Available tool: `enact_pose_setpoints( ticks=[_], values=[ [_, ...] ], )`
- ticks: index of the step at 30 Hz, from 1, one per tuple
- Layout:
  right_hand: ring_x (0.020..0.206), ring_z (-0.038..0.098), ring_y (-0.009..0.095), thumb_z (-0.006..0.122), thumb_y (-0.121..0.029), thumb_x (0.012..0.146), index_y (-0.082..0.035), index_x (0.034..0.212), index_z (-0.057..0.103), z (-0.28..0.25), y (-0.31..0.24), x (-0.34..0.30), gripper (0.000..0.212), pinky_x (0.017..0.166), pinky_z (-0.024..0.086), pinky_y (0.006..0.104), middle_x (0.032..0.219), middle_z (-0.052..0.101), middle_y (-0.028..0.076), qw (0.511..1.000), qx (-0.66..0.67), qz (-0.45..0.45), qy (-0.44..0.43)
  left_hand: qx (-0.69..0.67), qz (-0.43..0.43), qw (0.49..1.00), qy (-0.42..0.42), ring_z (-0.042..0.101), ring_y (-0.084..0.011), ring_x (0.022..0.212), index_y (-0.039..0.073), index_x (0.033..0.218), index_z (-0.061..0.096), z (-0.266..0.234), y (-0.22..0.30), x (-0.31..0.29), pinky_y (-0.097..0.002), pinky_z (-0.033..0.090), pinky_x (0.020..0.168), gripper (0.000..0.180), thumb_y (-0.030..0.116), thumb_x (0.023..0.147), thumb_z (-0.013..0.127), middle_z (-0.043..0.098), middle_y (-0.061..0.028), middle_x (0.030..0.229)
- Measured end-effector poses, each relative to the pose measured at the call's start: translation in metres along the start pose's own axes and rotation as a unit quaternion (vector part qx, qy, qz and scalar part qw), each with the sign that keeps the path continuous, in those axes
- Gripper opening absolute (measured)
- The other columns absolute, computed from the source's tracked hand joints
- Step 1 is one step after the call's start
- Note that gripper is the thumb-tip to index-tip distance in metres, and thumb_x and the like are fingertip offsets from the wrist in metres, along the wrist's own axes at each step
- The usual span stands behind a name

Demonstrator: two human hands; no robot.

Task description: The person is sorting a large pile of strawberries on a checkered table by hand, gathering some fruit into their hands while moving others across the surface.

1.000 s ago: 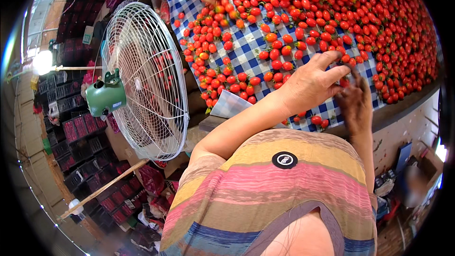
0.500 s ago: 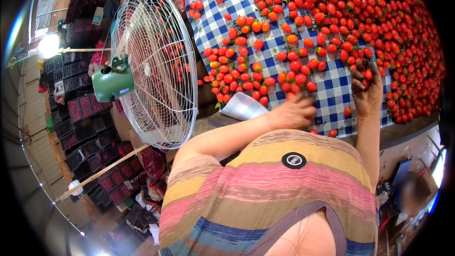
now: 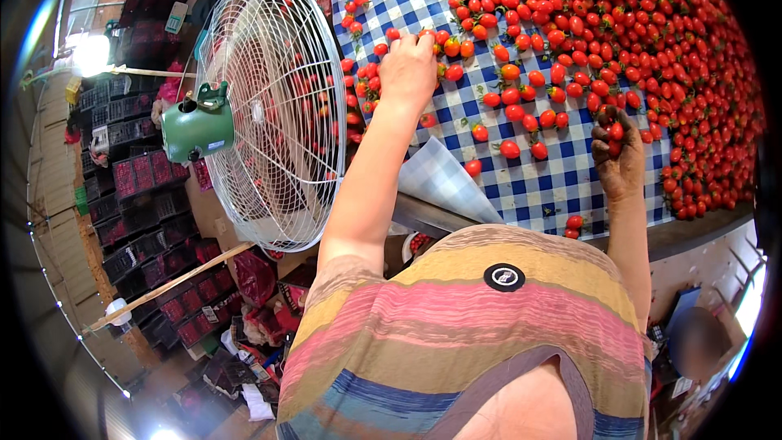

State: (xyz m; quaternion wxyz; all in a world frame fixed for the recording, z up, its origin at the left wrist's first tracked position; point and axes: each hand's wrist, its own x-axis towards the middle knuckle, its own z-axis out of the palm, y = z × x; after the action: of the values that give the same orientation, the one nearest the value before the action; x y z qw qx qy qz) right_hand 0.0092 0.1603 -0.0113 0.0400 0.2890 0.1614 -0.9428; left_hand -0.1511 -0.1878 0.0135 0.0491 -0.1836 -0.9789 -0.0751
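Observation:
Small oval red tomatoes lie across a blue-and-white checked cloth [image 3: 562, 183], with a dense heap of cherry tomatoes [image 3: 700, 90] on the right. At the far left of the cloth, my left hand [image 3: 409, 72] reaches over a loose cluster, fingers stretched forward and touching tomatoes at their tips; its palm side is hidden. My right hand [image 3: 621, 159] is palm up beside the heap, its darkened fingers curled around a few cherry tomatoes. Between the hands, scattered tomatoes [image 3: 513, 114] lie singly and in small groups. The cloth's near-left corner [image 3: 448, 183] is folded over.
A large fan [image 3: 269, 114] with a white wire cage and green motor stands close to my left forearm. Stacked dark crates [image 3: 155, 179] with red contents fill the left side. The table edge [image 3: 432, 216] runs in front of me. Another person [image 3: 696, 342] is at the lower right.
My left hand has gone from the near edge to the far left of the cloth. The left cluster there has thinned and shifted leftward. My right hand stays nearly in place, holding tomatoes.

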Motion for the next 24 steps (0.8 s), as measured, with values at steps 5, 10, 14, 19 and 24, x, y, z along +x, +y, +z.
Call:
enact_pose_setpoints(
  ticks=[5,10,14,19,24],
  values=[
    [0.074,0.056,0.014,0.060,-0.025,0.100,-0.004,0.117,0.063,0.001,0.003,-0.004,0.027,0.056,0.047,0.0219,0.102,0.064,0.008,0.999,-0.042,-0.021,0.015,0.028,-0.076,0.985,-0.154,0.066,-0.0356,0.099,0.012,0.111,0.062,0.007,-0.015,0.036,-0.0476,0.054,0.081,0.025,0.018,0.087,0.062,0.069,-0.0153,0.103],
    [0.075,0.058,0.014,0.061,-0.027,0.099,-0.005,0.116,0.064,0.012,0.006,-0.004,0.028,0.058,0.047,0.0224,0.101,0.065,0.007,0.995,-0.085,-0.024,0.040,-0.041,-0.026,0.992,-0.115,0.066,-0.0387,0.098,0.007,0.114,0.060,0.003,-0.011,0.033,-0.0491,0.053,0.082,0.029,0.016,0.086,0.065,0.067,-0.0189,0.105],
    [0.075,0.058,0.013,0.063,-0.029,0.099,-0.007,0.116,0.065,0.016,0.015,-0.007,0.027,0.059,0.045,0.0227,0.100,0.065,0.006,0.993,-0.102,0.007,0.060,-0.040,-0.040,0.993,-0.107,0.064,-0.0412,0.098,0.005,0.112,0.059,0.017,-0.020,0.018,-0.0494,0.053,0.085,0.029,0.011,0.085,0.067,0.062,-0.0201,0.108],
    [0.093,0.065,0.020,0.059,-0.031,0.100,-0.006,0.120,0.062,0.031,0.024,-0.010,0.032,0.075,0.055,0.0309,0.111,0.066,0.009,0.991,-0.120,0.036,0.041,-0.210,-0.030,0.970,-0.116,0.067,-0.0365,0.097,0.002,0.112,0.066,-0.020,0.012,0.006,-0.0422,0.053,0.087,0.028,0.014,0.087,0.070,0.065,-0.0192,0.107],
    [0.109,0.068,0.029,0.051,-0.039,0.103,-0.005,0.130,0.056,0.034,0.035,-0.012,0.044,0.091,0.061,0.0435,0.123,0.065,0.014,0.988,-0.083,0.126,-0.037,-0.302,0.144,0.938,-0.088,0.068,-0.0338,0.099,0.002,0.115,0.068,-0.039,0.081,0.039,-0.0396,0.054,0.086,0.032,0.024,0.092,0.070,0.068,-0.0198,0.111]
  ],
)
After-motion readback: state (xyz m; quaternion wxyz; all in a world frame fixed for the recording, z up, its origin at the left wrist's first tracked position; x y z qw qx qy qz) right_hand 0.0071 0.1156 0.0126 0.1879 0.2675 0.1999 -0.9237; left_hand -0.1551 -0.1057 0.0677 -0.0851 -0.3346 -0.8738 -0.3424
